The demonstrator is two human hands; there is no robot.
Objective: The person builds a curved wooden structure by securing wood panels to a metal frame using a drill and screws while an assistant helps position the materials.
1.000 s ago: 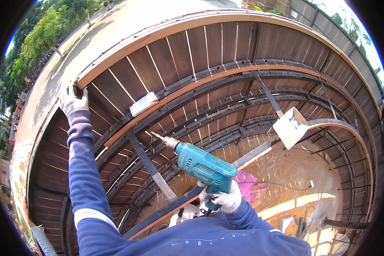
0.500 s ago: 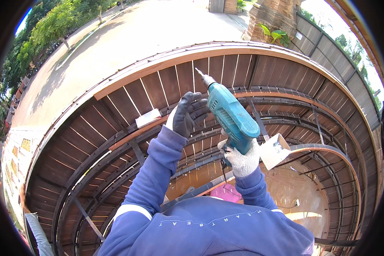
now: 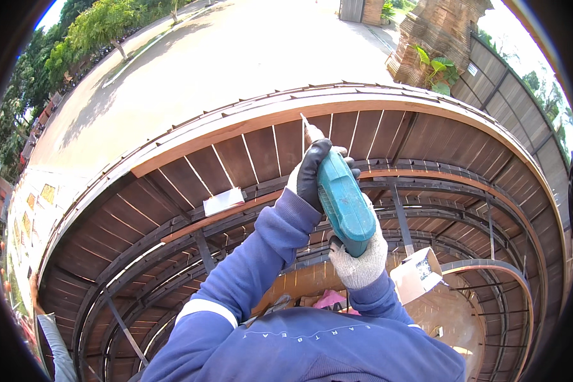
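A teal power drill (image 3: 345, 198) points away from me, its bit tip against or just in front of the curved light-wood edge strip (image 3: 242, 128); I cannot tell if they touch. Round the drill's handle is my right hand (image 3: 361, 262), in a whitish knit glove, closed. My left hand (image 3: 313, 170), in a dark-palmed glove, wraps the front of the drill body behind the chuck. Dark vertical planks (image 3: 233, 162) line the structure below the strip. The trigger is hidden.
Curved dark metal rails (image 3: 205, 251) run in tiers below me. An open white box (image 3: 417, 275) sits at the right, and a small white box (image 3: 223, 202) rests on a rail at the left. A brick pillar (image 3: 434, 41) stands beyond, beside pale paving.
My left hand has moved from beside the drill and closed on its front. The drill has swung to point more straight ahead, its bit now at the wooden strip.
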